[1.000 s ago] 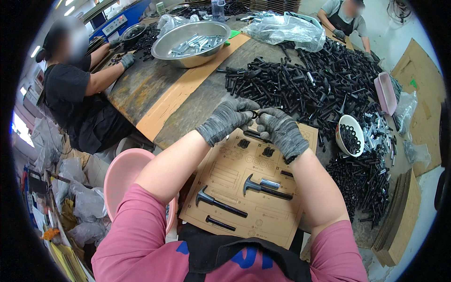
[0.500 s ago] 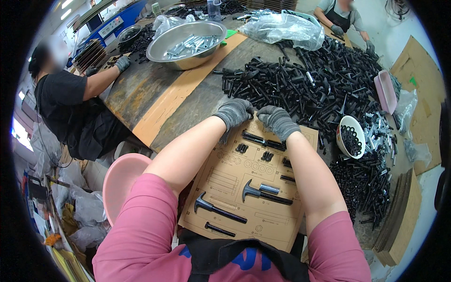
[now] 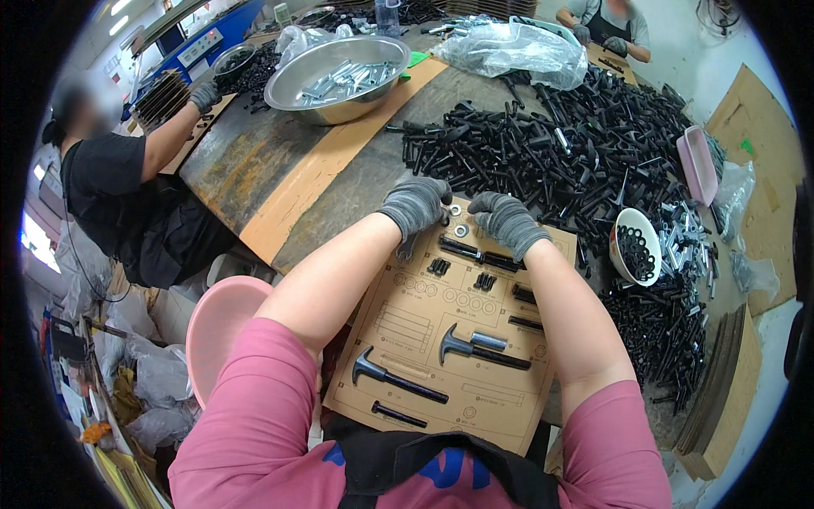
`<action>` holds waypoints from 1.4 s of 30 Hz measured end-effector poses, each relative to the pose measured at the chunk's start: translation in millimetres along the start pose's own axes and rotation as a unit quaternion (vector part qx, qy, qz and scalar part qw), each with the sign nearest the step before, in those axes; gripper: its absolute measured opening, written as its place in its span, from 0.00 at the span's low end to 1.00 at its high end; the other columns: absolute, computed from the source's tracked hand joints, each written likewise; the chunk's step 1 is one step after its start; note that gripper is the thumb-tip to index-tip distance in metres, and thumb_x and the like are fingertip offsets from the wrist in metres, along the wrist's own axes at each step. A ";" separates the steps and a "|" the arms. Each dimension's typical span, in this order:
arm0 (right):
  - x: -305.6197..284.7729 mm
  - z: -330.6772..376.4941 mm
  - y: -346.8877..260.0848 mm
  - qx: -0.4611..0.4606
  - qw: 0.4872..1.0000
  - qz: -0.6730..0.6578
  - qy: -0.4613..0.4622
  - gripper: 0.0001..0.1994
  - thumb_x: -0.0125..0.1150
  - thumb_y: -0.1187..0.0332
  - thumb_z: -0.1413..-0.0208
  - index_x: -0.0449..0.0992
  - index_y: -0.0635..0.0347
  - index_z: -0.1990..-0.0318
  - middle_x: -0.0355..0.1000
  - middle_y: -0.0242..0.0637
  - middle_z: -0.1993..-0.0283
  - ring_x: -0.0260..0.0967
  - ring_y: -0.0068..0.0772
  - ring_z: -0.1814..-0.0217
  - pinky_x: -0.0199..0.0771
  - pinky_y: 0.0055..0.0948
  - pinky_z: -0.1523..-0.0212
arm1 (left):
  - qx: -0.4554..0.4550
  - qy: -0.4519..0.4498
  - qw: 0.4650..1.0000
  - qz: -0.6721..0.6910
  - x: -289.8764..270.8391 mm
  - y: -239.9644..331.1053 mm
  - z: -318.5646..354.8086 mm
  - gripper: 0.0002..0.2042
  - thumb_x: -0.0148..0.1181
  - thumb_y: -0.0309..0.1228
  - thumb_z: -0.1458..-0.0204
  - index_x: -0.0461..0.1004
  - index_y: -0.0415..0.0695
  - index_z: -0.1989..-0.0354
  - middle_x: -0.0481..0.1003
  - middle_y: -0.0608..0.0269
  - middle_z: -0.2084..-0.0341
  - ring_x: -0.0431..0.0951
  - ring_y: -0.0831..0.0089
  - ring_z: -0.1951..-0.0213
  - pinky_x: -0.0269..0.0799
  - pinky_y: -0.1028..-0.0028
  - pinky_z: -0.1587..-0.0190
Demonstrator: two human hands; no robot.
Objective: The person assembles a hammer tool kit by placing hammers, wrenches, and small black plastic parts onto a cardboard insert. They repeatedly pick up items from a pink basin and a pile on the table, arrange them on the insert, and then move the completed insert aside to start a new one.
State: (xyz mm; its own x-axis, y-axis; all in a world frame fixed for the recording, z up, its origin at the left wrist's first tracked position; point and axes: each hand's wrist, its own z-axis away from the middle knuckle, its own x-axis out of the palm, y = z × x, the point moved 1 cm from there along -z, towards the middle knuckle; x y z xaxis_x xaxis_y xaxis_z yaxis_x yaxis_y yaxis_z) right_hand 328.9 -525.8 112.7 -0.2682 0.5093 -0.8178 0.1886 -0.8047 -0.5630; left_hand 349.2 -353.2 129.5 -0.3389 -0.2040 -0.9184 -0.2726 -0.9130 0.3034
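Note:
A brown cardboard sheet [image 3: 407, 339] printed with part outlines lies in front of me. My left hand [image 3: 415, 206], in a grey knit glove, is at its far edge, fingers curled together. Opposite it, my right hand [image 3: 511, 224], also gloved, has its fingers bent inward; what either hand pinches is too small to make out. Between them on the sheet are one metal washer [image 3: 455, 209] and another washer [image 3: 461, 230]. Closer to me lie a claw-shaped black part with a handle [image 3: 398, 383], a similar claw part [image 3: 500, 356], a silver sleeve [image 3: 489, 341] and a black bolt [image 3: 398, 414].
A heap of black metal parts [image 3: 543, 153] covers the table beyond my hands. At right stands a bowl of black rings [image 3: 621, 270] beside silver sleeves [image 3: 674, 233]. A steel basin [image 3: 288, 89] sits far left, a pink basin [image 3: 208, 339] near left. Two co-workers sit across the table.
Two washers now show on the sheet between my hands, which have moved slightly apart. The co-worker at left has reached farther forward; the far-right one has drawn both hands together.

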 end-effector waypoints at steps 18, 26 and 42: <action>-10.2 19.8 -11.4 -0.046 0.981 0.100 -0.159 0.10 0.49 0.63 0.49 0.75 0.42 0.61 0.71 0.35 0.59 0.68 0.38 0.58 0.67 0.32 0.54 | 0.136 0.048 0.973 -0.182 14.1 1.0 0.6 0.10 0.53 0.40 0.54 0.76 0.60 0.63 0.74 0.62 0.66 0.72 0.66 0.60 0.63 0.69 0.55; -11.4 9.6 -12.5 -0.034 0.971 0.171 -0.164 0.13 0.49 0.65 0.49 0.73 0.37 0.57 0.71 0.37 0.59 0.68 0.39 0.57 0.68 0.34 0.54 | 0.105 0.029 0.977 -0.182 14.9 6.2 -5.3 0.10 0.56 0.37 0.57 0.77 0.57 0.65 0.74 0.62 0.66 0.71 0.66 0.59 0.63 0.70 0.54; -20.1 0.8 -16.1 0.074 0.956 0.201 -0.202 0.20 0.52 0.68 0.49 0.66 0.36 0.48 0.65 0.35 0.48 0.65 0.41 0.48 0.65 0.38 0.48 | 0.097 0.032 0.980 -0.169 17.3 7.2 -5.3 0.09 0.55 0.35 0.57 0.77 0.58 0.67 0.75 0.64 0.67 0.72 0.67 0.60 0.63 0.70 0.55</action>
State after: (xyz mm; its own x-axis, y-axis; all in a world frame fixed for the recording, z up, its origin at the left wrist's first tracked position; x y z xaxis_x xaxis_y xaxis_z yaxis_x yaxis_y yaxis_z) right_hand 330.5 -523.3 138.3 -0.5513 0.0141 -0.8342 0.2251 -0.9603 -0.1650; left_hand 346.1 -365.2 114.4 -0.1443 0.0704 -0.9870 -0.5275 -0.8494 0.0166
